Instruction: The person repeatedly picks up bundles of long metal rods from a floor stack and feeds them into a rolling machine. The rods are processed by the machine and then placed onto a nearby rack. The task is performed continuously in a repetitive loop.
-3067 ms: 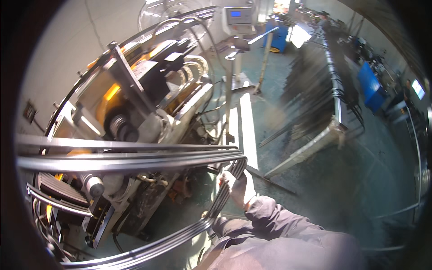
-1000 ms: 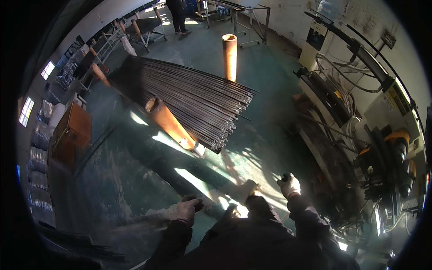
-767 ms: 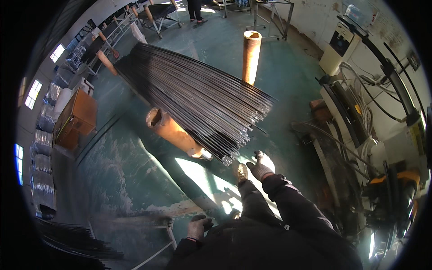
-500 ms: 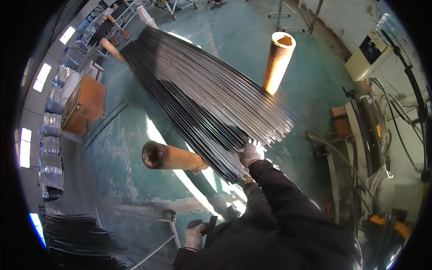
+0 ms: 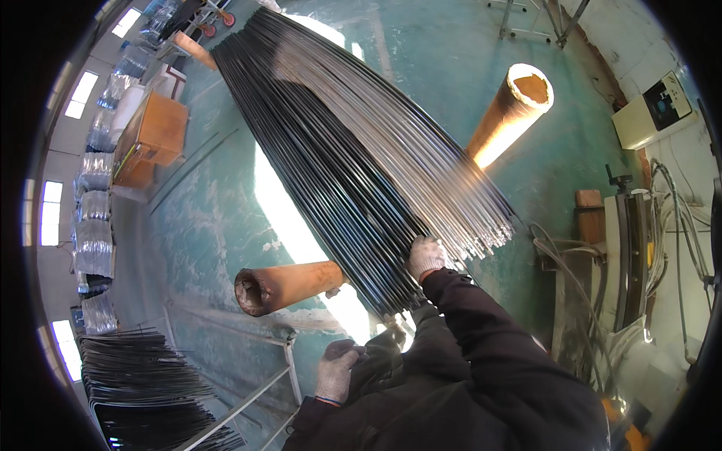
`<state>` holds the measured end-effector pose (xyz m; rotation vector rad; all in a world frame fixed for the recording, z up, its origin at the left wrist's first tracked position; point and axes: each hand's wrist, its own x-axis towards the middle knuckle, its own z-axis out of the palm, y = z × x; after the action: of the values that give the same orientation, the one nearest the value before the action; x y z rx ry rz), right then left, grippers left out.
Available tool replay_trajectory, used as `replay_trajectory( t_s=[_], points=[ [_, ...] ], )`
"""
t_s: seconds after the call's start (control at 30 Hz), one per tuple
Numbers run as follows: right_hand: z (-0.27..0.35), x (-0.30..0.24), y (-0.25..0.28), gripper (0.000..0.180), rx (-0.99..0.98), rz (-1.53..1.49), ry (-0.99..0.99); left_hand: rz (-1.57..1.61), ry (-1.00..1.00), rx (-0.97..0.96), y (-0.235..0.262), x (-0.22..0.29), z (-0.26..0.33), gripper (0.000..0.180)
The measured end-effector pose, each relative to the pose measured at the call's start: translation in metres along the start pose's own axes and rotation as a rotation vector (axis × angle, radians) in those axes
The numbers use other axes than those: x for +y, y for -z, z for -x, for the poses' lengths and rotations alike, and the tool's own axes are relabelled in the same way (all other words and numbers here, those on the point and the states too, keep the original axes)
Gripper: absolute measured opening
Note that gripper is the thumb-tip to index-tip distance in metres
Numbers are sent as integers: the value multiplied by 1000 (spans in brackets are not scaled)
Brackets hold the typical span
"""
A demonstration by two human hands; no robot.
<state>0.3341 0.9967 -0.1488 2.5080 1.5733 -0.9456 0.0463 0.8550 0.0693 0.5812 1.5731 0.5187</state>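
Note:
A wide, long bundle of thin black rods (image 5: 331,173) stretches from the far left toward me, its near ends fanned out and glinting in the sun. My right hand (image 5: 426,257), in a pale knit glove, is closed at the near ends, with its fingers curled over some rods; the fingertips are partly hidden. Lower and to the left, my left hand (image 5: 335,373) is beside my body, away from the bundle. Its gloved fingers, with grey tips, are bent inward, and whatever they may hold is not visible.
Brown cardboard tubes rise beside the bundle: one at right (image 5: 511,113), one at left (image 5: 289,287). A metal frame (image 5: 256,391) stands at lower left near another stack of dark rods (image 5: 143,376). Machinery with hanging cables (image 5: 628,248) lines the right side; a brown box (image 5: 154,128) is at left.
The view has shifted, bringing the rods' near ends and tubes to different places. My right hand stays at the rods and looks more curled. The dark strip beside my left hand no longer shows.

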Motion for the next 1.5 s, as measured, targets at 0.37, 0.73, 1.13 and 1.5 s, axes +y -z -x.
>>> replay_trajectory(
  t_s=[0.37, 0.73, 1.13, 1.5],
  points=[
    [-2, 5, 39, 28, -202, -88, 39, -16, 3, -50, -14, 25, -12, 36],
    [52, 3, 63, 60, -96, -417, 83, -99, -71, -268, -3, 30, -30, 42],
    [552, 118, -46, 64, 86, -507, -470, 276, 72, -829, -26, 22, -183, 35],
    [736, 145, -188, 15, 564, -61, -836, 422, 387, -961, -71, -16, -40, 11]
  ],
)
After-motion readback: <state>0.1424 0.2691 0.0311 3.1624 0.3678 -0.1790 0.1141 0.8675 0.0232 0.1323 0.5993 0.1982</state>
